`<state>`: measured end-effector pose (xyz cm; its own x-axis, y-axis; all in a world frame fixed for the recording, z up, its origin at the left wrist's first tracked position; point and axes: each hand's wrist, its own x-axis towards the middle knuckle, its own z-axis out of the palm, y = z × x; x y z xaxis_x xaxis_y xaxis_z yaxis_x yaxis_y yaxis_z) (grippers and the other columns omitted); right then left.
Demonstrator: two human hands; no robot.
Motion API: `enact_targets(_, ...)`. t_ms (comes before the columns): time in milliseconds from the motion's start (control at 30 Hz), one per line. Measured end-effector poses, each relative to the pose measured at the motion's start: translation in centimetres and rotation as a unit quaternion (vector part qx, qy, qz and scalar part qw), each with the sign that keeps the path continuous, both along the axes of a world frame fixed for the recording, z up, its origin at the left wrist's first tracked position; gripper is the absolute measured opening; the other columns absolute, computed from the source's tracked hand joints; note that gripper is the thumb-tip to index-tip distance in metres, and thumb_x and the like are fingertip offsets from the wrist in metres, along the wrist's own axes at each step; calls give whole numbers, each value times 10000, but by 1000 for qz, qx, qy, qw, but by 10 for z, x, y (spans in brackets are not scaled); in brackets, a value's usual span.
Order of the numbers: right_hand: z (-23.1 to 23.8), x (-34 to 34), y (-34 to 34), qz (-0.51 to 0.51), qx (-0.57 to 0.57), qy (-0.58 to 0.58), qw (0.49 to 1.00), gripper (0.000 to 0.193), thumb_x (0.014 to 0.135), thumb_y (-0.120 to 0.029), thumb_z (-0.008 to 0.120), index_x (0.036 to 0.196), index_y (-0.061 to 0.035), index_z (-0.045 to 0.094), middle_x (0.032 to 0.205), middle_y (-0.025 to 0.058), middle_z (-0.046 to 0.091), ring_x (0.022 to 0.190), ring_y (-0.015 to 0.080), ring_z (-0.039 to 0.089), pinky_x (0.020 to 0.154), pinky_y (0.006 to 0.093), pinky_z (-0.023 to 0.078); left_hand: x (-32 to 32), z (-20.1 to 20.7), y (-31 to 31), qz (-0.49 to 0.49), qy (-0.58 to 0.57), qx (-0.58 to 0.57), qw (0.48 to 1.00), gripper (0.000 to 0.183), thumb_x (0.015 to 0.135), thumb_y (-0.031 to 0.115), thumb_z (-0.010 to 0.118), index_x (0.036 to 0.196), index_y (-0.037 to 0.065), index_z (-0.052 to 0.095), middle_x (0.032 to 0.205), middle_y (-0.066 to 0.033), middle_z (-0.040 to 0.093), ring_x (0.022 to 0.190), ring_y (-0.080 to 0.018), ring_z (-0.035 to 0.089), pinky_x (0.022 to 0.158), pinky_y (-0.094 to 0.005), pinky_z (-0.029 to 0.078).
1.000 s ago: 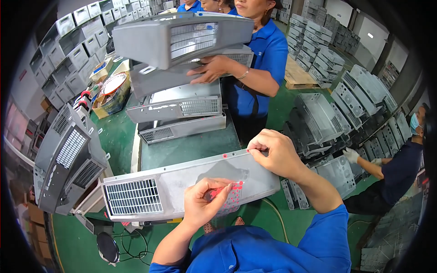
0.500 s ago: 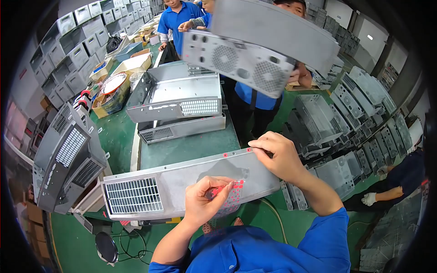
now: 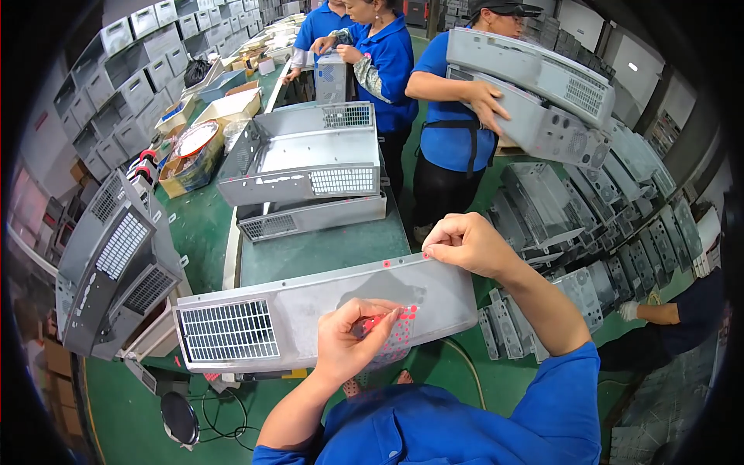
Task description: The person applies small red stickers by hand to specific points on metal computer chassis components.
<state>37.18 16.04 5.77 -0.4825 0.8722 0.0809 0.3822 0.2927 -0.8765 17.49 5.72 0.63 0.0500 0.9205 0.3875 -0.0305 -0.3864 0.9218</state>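
Note:
A grey sheet-metal casing (image 3: 310, 310) lies in front of me, with a white-looking grille at its left end. Pinched in my left hand (image 3: 353, 337), against the casing's front face, is a sheet of red round stickers (image 3: 404, 324); its lower part looks see-through. My right hand (image 3: 469, 244) is closed at the casing's upper edge, thumb and forefinger together on a red round sticker (image 3: 425, 254). Another red dot (image 3: 387, 264) sits on the same edge, a little to the left. The palm side of my right hand is hidden.
Two more casings (image 3: 310, 182) are stacked beyond mine on the green table (image 3: 325, 242); others (image 3: 116, 271) lean at left. Bins (image 3: 186, 170) line the bench. A co-worker (image 3: 457, 147) carries casings; two others stand farther back. Casings (image 3: 597, 287) fill the right floor, near a gloved person (image 3: 659, 314).
The co-worker carrying two casings has moved right, uncovering two people behind. My right hand has shifted slightly at the casing's edge; my left hand stays nearly in place.

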Motion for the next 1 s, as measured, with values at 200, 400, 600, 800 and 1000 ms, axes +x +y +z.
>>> enact_targets(200,-2,-2,3,19,-20,28,999,94,721,-75,622,726,19,626,635,29,599,577,62,528,535,205,418,-2,-1,1,11,-2,-15,1000,74,746,-47,616,767,-19,550,823,-127,649,704,-114,606,624,-217,479)
enact_targets(400,-5,6,18,80,-91,12,993,120,723,-105,648,744,12,632,654,25,600,584,61,518,540,200,399,4,1,1,17,10,-9,1000,76,745,-47,618,777,-23,553,835,-127,647,700,-105,602,612,-211,476)
enact_targets(600,2,8,44,149,-167,-40,974,136,714,-123,664,748,5,632,663,20,586,602,58,499,552,200,388,3,1,3,65,39,43,996,100,731,-56,624,788,-22,550,842,-137,642,668,-123,605,568,-223,477)
enact_targets(800,-79,36,79,74,140,165,974,330,874,-317,492,893,1,580,791,66,576,718,126,525,687,270,424,-11,-16,-14,276,304,333,849,194,642,-59,662,794,-20,549,790,-154,624,610,-216,610,499,-273,477)
enact_targets(1000,-187,9,46,7,-205,395,895,524,887,-446,407,562,-47,502,575,20,495,517,101,459,481,248,368,-7,-13,-9,280,301,371,833,183,651,-38,659,798,-31,551,796,-144,621,621,-222,612,498,-271,478)
